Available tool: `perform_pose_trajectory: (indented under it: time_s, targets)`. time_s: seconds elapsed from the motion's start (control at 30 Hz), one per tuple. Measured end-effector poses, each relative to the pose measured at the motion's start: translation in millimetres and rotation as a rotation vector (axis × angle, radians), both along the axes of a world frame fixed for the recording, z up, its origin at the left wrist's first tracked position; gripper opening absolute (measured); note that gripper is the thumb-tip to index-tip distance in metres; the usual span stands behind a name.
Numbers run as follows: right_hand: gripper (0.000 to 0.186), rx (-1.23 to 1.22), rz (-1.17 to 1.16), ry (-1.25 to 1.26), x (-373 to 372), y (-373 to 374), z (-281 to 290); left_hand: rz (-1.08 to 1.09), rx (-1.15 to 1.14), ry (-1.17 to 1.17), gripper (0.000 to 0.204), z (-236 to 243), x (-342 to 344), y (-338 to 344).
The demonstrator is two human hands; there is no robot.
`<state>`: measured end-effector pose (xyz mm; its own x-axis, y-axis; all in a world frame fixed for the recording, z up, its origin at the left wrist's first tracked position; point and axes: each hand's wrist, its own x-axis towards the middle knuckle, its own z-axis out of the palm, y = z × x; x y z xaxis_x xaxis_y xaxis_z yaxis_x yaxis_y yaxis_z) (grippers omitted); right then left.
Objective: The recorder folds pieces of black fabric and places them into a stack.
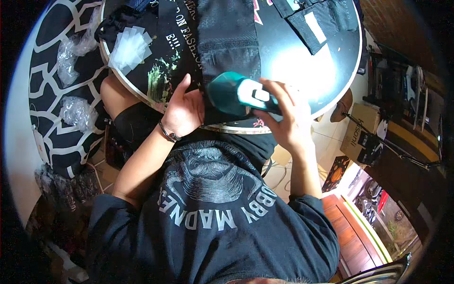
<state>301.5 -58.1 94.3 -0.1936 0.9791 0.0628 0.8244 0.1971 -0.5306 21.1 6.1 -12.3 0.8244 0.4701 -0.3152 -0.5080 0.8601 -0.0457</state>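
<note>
My right hand (292, 116) is wrapped round the grip of a teal and white hand iron (227, 94), slightly smeared by motion. The iron is over the near end of a long black piece of fabric (227, 28), which has a faint woven pattern and runs away from me across the round table. Whether the iron touches the cloth I cannot tell. My left hand (184, 112) lies at the fabric's left edge, palm turned up and thumb stretched out. Its fingertips are partly hidden by the cloth's edge.
A fan of translucent sheets (130, 49) lies at the round table's (302, 71) left rim. Folded black cloth pieces (314, 26) with a white label lie at the far right. Crumpled clear plastic (78, 113) rests on a patterned surface at left. A cardboard box (359, 132) stands right.
</note>
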Motion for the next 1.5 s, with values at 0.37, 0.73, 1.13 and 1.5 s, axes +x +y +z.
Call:
perform_pose_trajectory:
  time_s: [0.37,0.73,1.13,1.5]
  targets:
    - [0.074,0.020,0.034,-0.051,-22,5,-17,0.035,-0.136,-0.078,0.117,-12,-11,-7]
    - [0.075,0.018,-0.002,-0.059,-23,1,-15,0.026,-0.078,-0.114,0.120,-14,-11,-4]
    - [0.068,0.021,-0.215,0.355,-6,-15,-23,0.010,-0.132,-0.175,0.114,-9,1,-4]
    - [0.065,-0.052,-0.648,0.607,8,-39,-7,-0.064,-0.096,-0.046,0.121,-15,17,-9]
